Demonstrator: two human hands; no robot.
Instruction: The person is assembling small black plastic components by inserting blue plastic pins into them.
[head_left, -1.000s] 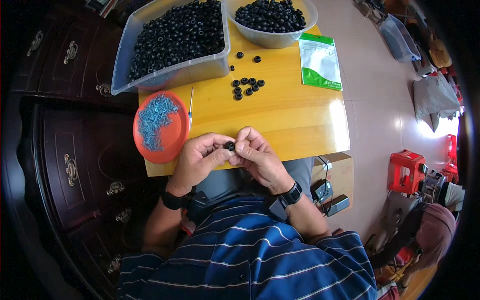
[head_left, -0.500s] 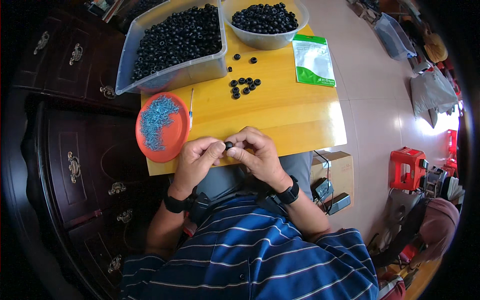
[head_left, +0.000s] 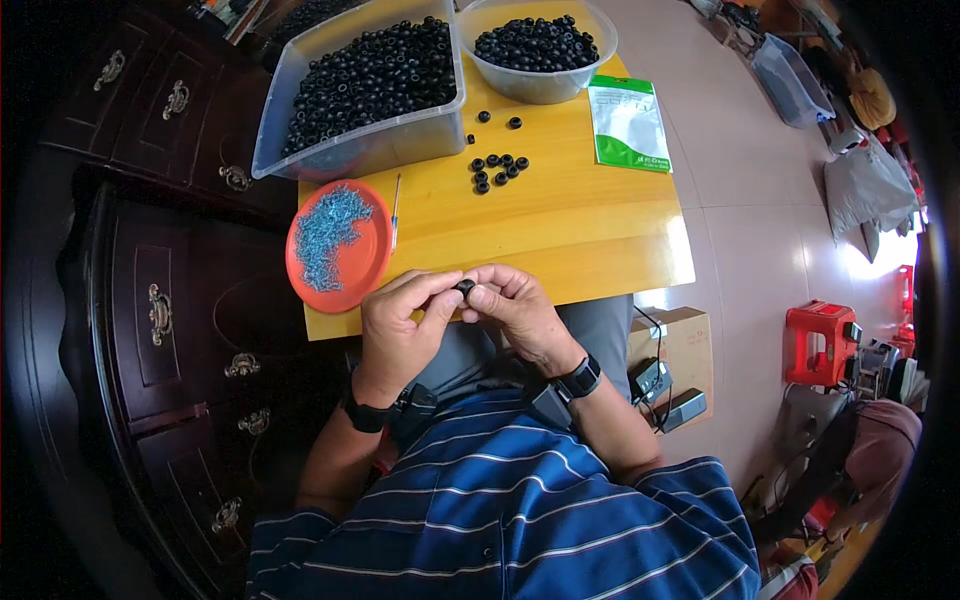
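Observation:
Between the fingertips of my left hand (head_left: 405, 315) and my right hand (head_left: 515, 310) is one small round black plastic part (head_left: 465, 287). Both hands pinch it just over the table's near edge. Left of them lies an orange plate (head_left: 376, 245) with a pile of small silvery-blue screws or pins (head_left: 330, 235). A thin screwdriver-like tool (head_left: 395, 215) rests beside the plate. Farther back, several loose black ring-shaped parts (head_left: 497, 172) are grouped on the yellow table (head_left: 560, 230).
A large clear bin (head_left: 375, 150) and a clear round bowl (head_left: 535, 85), both full of black parts, stand at the back. A green-and-white packet (head_left: 630, 125) lies at the right edge. Dark drawers (head_left: 150, 310) flank the left; a cardboard box (head_left: 685, 350) sits on the floor.
Both hands still hold the black part, and its position between the fingers has shifted slightly. My left fingers reach farther over it. The whole view has moved a little.

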